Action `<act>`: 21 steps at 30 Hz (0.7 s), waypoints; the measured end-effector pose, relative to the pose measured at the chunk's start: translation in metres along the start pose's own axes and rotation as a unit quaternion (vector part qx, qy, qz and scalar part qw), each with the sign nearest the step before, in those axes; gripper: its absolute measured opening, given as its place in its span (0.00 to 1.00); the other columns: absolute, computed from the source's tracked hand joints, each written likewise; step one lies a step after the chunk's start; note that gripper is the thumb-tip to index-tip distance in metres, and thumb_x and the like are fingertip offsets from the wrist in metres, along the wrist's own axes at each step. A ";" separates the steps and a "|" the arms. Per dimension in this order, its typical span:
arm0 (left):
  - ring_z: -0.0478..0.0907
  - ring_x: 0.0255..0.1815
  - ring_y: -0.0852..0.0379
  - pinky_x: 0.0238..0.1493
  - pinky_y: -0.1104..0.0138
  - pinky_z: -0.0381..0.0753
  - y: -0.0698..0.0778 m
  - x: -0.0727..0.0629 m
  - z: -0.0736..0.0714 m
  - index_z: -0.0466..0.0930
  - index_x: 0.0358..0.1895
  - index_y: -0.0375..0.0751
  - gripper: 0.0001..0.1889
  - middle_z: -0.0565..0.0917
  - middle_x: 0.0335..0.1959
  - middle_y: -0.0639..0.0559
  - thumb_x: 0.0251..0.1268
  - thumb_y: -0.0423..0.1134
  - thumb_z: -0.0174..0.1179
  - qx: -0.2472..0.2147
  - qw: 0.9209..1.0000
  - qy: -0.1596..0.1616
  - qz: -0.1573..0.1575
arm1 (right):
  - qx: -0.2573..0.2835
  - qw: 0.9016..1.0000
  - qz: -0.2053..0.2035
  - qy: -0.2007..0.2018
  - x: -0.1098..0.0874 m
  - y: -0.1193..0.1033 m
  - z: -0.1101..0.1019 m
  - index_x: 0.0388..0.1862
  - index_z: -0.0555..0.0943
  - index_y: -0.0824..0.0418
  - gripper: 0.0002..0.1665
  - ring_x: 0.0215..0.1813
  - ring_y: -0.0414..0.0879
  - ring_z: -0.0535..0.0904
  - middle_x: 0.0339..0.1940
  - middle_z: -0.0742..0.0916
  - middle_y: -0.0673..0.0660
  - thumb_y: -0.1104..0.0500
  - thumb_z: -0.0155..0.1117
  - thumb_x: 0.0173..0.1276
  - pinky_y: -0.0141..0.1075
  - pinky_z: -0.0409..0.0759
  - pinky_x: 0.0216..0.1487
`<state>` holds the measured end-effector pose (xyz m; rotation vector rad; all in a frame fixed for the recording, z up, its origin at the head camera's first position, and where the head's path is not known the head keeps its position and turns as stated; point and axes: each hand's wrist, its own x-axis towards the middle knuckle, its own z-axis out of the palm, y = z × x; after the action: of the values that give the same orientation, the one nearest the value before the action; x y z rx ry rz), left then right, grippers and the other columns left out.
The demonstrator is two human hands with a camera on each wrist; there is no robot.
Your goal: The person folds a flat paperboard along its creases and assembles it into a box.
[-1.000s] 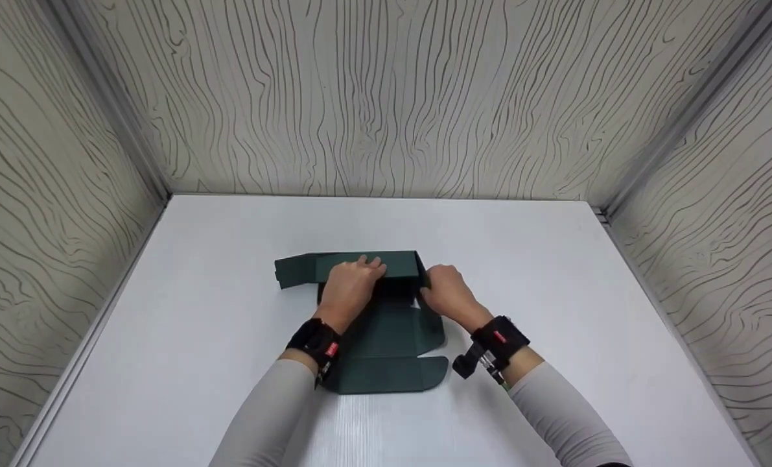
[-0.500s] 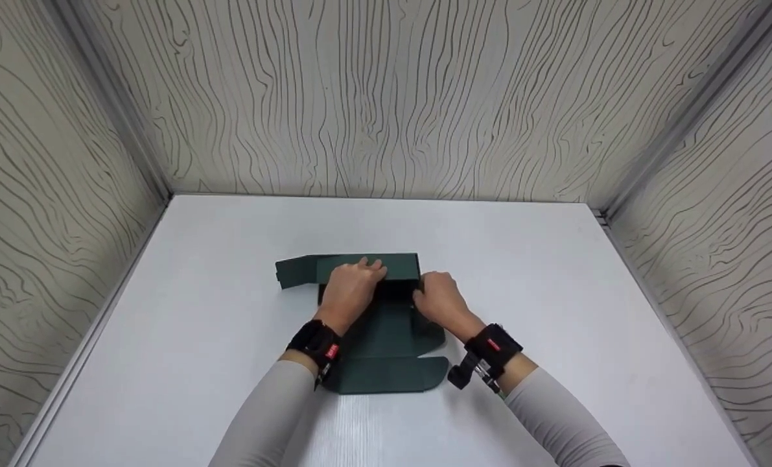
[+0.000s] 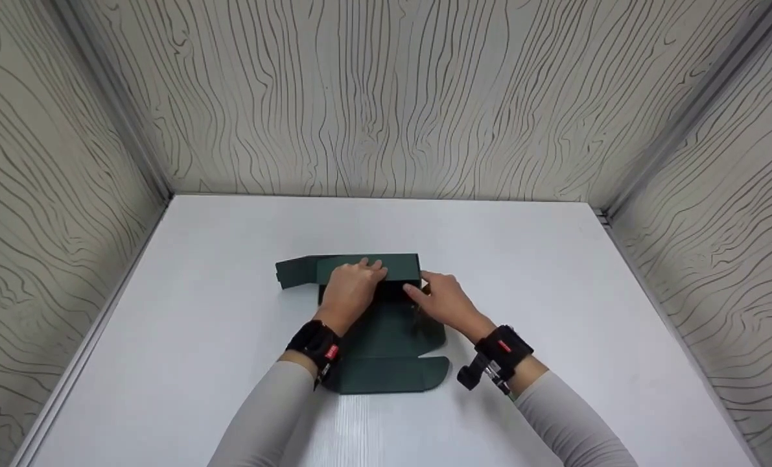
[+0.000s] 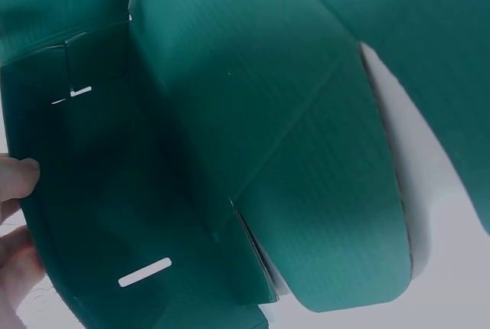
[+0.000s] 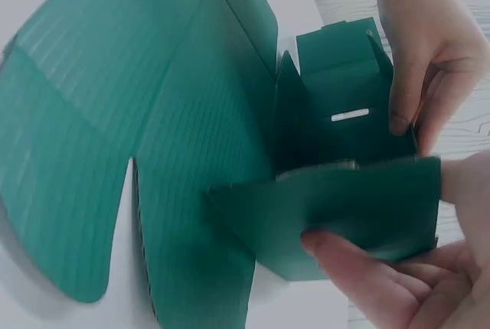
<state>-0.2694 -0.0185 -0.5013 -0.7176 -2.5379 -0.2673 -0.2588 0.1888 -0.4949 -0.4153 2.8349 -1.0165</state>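
A partly folded dark green cardboard box (image 3: 400, 264) lies on the white table, its lid panel (image 3: 380, 375) spread flat toward me. My left hand (image 3: 348, 292) grips the box's raised far wall; its thumb bends over the wall's edge in the right wrist view. My right hand (image 3: 449, 303) is at the right end. There its thumb lies against the end panel (image 5: 360, 206), with the other fingers curled behind it. At the left end a long flap (image 3: 297, 271) sticks out unfolded. Slots (image 4: 145, 272) in the box show in the left wrist view.
The white table (image 3: 528, 253) stretches around the box on all sides. Wood-grain patterned walls (image 3: 373, 97) stand behind it and to both sides. Rounded side tabs (image 3: 435, 372) jut from the lid's right edge. Each wrist wears a black strap (image 3: 503, 350) with a small camera.
The right end panel has swung inward, up against the box's end. My right hand has shifted slightly, and its thumb now spreads away from the index finger. My left hand has stayed still.
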 end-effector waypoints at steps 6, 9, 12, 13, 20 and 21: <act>0.87 0.49 0.49 0.45 0.57 0.87 0.000 0.000 0.001 0.89 0.47 0.49 0.14 0.89 0.48 0.50 0.71 0.32 0.55 -0.005 1.000 0.006 0.006 | 0.127 0.990 0.022 -0.063 -0.004 0.010 -0.005 0.72 0.70 0.57 0.26 0.45 0.50 0.87 0.61 0.83 0.66 0.52 0.44 0.80 0.43 0.87 0.43; 0.88 0.48 0.49 0.44 0.57 0.87 -0.001 0.000 0.000 0.90 0.46 0.49 0.14 0.89 0.48 0.50 0.70 0.31 0.55 -0.005 1.000 0.009 0.010 | 0.166 0.982 0.022 -0.085 -0.005 0.014 -0.007 0.75 0.66 0.57 0.29 0.45 0.52 0.88 0.66 0.79 0.68 0.60 0.43 0.76 0.45 0.88 0.44; 0.88 0.48 0.49 0.44 0.56 0.87 -0.001 0.000 0.000 0.90 0.46 0.48 0.14 0.89 0.47 0.50 0.70 0.31 0.55 -0.006 1.000 0.011 0.009 | 0.126 0.989 -0.017 -0.081 -0.004 0.018 -0.006 0.74 0.68 0.55 0.34 0.44 0.50 0.88 0.68 0.78 0.64 0.65 0.50 0.68 0.42 0.87 0.43; 0.88 0.48 0.49 0.45 0.56 0.87 -0.001 0.001 0.000 0.90 0.46 0.48 0.14 0.89 0.47 0.50 0.70 0.31 0.55 -0.007 1.000 0.010 0.008 | 0.107 0.991 -0.028 -0.074 -0.004 0.018 -0.005 0.73 0.69 0.54 0.34 0.44 0.49 0.88 0.67 0.79 0.62 0.65 0.54 0.66 0.41 0.87 0.42; 0.88 0.49 0.49 0.46 0.56 0.87 -0.001 0.001 0.002 0.89 0.47 0.49 0.14 0.89 0.48 0.50 0.71 0.31 0.54 -0.010 1.000 0.006 0.006 | 0.048 0.997 -0.053 0.015 0.001 0.020 0.008 0.62 0.79 0.51 0.27 0.45 0.48 0.88 0.56 0.87 0.56 0.60 0.70 0.62 0.38 0.87 0.44; 0.88 0.49 0.49 0.46 0.56 0.87 -0.002 0.000 0.002 0.89 0.47 0.48 0.14 0.89 0.48 0.50 0.71 0.31 0.54 -0.010 1.000 0.007 0.007 | 0.042 0.997 -0.052 0.029 0.002 0.020 0.010 0.60 0.80 0.52 0.26 0.46 0.48 0.88 0.55 0.88 0.55 0.58 0.72 0.61 0.39 0.87 0.45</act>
<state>-0.2713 -0.0190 -0.5026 -0.7382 -2.5204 -0.2934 -0.2628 0.1970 -0.5160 -0.5377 2.8348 -1.1823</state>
